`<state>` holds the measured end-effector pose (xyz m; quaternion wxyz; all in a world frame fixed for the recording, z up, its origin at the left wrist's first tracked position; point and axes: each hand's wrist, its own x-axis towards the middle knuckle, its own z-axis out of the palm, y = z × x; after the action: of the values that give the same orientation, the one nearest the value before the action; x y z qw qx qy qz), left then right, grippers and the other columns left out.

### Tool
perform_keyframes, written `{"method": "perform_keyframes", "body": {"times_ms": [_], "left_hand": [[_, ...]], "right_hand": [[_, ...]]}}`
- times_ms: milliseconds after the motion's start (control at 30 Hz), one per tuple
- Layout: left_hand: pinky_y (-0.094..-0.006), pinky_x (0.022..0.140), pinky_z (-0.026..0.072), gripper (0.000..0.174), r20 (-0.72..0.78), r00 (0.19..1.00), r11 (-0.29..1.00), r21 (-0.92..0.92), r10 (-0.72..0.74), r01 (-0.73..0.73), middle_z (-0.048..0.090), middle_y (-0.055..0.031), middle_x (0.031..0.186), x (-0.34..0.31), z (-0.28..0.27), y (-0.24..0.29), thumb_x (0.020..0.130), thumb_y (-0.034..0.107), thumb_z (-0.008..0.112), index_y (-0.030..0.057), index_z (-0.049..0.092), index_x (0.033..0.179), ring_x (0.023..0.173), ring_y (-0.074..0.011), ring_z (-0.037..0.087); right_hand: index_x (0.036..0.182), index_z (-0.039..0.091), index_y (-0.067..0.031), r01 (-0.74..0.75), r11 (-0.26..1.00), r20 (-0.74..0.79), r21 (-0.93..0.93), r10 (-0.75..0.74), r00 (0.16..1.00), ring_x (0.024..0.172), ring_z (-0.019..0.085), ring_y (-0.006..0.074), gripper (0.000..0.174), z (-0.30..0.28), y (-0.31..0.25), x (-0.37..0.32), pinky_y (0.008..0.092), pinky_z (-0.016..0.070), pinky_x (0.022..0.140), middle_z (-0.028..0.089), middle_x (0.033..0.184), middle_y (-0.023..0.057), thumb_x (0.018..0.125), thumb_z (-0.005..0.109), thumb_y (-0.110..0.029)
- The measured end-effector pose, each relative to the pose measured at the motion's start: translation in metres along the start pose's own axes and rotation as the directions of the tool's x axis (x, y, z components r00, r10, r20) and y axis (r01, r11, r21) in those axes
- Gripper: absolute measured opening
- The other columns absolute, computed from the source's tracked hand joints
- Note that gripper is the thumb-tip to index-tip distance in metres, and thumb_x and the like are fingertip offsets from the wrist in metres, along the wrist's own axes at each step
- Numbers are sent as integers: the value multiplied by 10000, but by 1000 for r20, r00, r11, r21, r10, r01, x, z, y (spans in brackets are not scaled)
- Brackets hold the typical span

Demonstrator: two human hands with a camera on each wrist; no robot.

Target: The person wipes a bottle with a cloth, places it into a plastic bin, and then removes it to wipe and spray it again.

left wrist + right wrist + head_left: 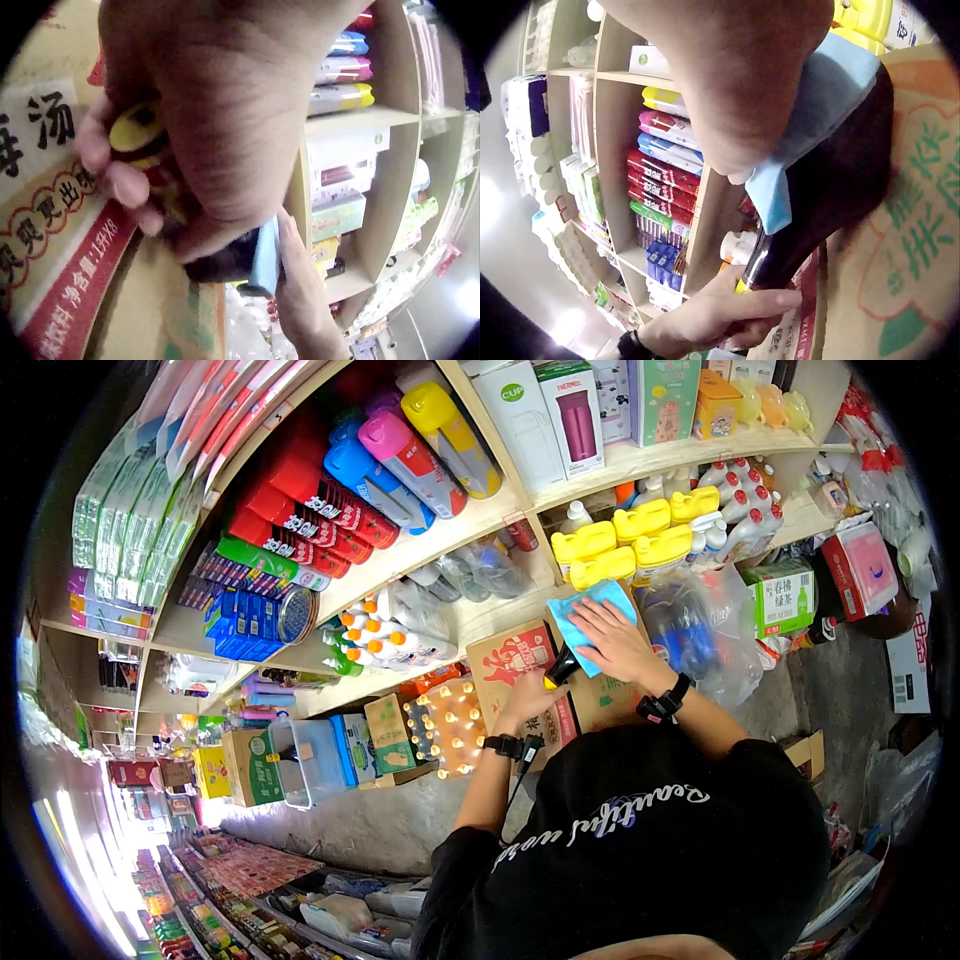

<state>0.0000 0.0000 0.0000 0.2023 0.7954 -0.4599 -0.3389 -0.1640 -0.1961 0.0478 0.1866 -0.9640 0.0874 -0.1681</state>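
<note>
Over the cardboard cartons (505,655), my left hand (532,700) grips a dark bottle (847,169) by its neck end. The yellow cap (135,131) shows between the thumb and fingers in the left wrist view. A light blue cloth (572,612) lies over the bottle's wider end. My right hand (612,640) presses the cloth against the bottle with fingers laid out straight across it. In the head view, cloth and hand hide most of the bottle; the right wrist view shows its dark body tilted close over a carton with green lettering.
Yellow jugs (630,540) stand just beyond the cloth. A clear plastic bag (705,630) with blue contents sits to the right. Left of the cartons is a pack of orange-brown bottles (452,725). Shelves ahead hold spray cans (410,460) and boxed cups (575,420).
</note>
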Motion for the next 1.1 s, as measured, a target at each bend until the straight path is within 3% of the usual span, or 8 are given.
{"method": "perform_keyframes", "body": {"times_ms": [67,167,200,300,400,533,733,1100], "left_hand": [[-329,849,548,518,33,999,988,-151,-19,24,720,-105,1030,-13,-9,15,815,347,842,27,643,1171,916,-198,683],[-297,817,550,375,-224,972,764,-615,67,-194,722,-52,962,-36,-6,-19,839,181,828,20,654,1130,867,-156,674],[-275,801,552,320,-235,972,708,-684,18,-178,729,-41,945,-42,-1,-32,860,48,781,11,661,1155,868,-129,680],[-263,793,551,379,-135,980,603,-797,-144,-21,729,-58,946,-69,4,-38,875,18,755,5,644,1238,848,-114,675],[-247,731,544,376,-213,961,533,-841,-176,-88,728,-63,899,-65,25,-57,884,-11,728,0,654,1252,756,-100,656],[-236,637,524,253,-275,915,513,-854,-295,-91,720,-67,851,-60,42,-59,887,-22,705,-23,684,1138,694,-99,643],[-242,565,482,49,-285,891,556,-830,-353,-45,651,-52,699,-59,41,-51,903,-11,643,-7,665,859,585,-99,580],[-233,533,470,22,-299,881,564,-825,-367,-45,662,-48,716,-58,41,-49,892,3,670,-11,668,876,565,-91,575]], "right_hand": [[1469,448,-45,-12,999,23,29,11,1000,1464,333,308,574,-6,2,-7,474,218,1217,419,1543,163,987,560,-336],[1388,523,-28,54,997,-16,55,-53,998,1409,414,322,498,-3,9,4,459,293,1178,497,1475,168,987,562,-319],[1354,543,-24,35,995,7,88,-35,999,1373,446,328,472,-8,14,6,456,320,1153,526,1438,168,987,562,-319],[1262,596,-14,-13,991,11,134,11,1000,1266,529,342,411,-21,18,21,448,387,1079,599,1328,167,986,564,-318],[1126,631,-3,4,994,-147,108,12,989,1123,594,341,389,-18,19,44,450,424,1008,651,1177,173,993,553,-361],[1001,667,-19,43,998,161,-48,-35,986,1056,610,331,450,11,28,51,429,406,997,676,1072,169,997,497,-436],[977,675,-2,47,992,159,-115,-29,987,1023,618,311,447,19,25,52,422,403,960,683,1005,162,991,498,-412],[964,676,1,100,978,161,-181,-71,984,975,606,307,481,24,10,51,426,398,924,679,968,142,980,515,-452]]}}
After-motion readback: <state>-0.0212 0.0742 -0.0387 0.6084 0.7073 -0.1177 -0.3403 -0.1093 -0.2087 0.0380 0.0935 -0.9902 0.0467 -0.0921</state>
